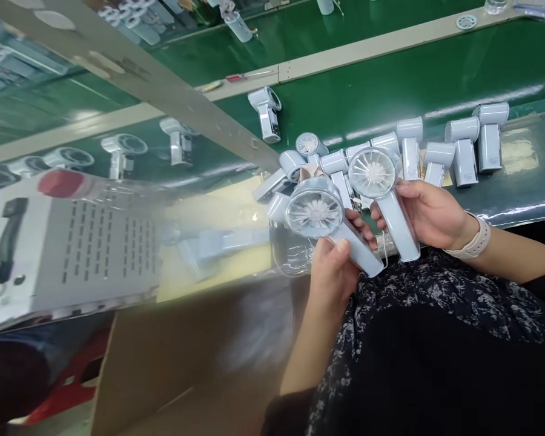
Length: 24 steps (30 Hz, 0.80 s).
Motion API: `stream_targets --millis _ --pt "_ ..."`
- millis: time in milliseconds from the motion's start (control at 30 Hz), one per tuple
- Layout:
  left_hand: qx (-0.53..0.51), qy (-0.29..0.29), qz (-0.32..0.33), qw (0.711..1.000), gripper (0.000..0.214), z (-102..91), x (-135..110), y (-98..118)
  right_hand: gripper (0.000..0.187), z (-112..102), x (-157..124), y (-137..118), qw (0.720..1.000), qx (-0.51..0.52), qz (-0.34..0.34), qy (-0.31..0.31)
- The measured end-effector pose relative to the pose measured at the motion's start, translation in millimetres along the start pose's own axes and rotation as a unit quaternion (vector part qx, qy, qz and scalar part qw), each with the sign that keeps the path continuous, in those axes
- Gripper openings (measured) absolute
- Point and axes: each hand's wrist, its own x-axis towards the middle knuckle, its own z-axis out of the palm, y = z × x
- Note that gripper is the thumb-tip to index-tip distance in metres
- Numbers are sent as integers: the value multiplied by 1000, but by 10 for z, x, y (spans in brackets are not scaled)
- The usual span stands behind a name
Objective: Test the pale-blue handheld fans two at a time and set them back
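Observation:
My left hand [333, 272] is closed around the handle of a pale blue handheld fan [315, 212], its round clear grille facing up. Beside it, my right hand [436, 212] grips a second pale blue handheld fan [402, 227] by the handle, thumb along its side. The two fans are tilted and close together, over the bench's front edge near my lap. A thin white cord hangs between the two handles. Just behind them, several more fans of the same kind [465, 151] lie or stand along the bench, partly hidden by the two I hold.
A grey vented metal box [95, 242] with a black handle stands at the left. An open cardboard box [200, 357] is below the bench edge. A slanting metal post [200, 109] rises in front. One fan [266, 115] stands apart on the green belt [367, 85].

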Motion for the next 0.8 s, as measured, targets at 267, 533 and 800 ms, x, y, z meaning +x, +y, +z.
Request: stream_targets --millis 267,533,800 --pt "31 21 56 998 39 -76 121 58 20 55 107 -24 999 -6 -44 6" --pt "91 12 105 990 52 -53 162 53 31 47 50 -146 992 -23 -123 -11" --pt "114 8 96 989 73 -64 217 10 49 -30 2 -129 986 -58 -138 67"
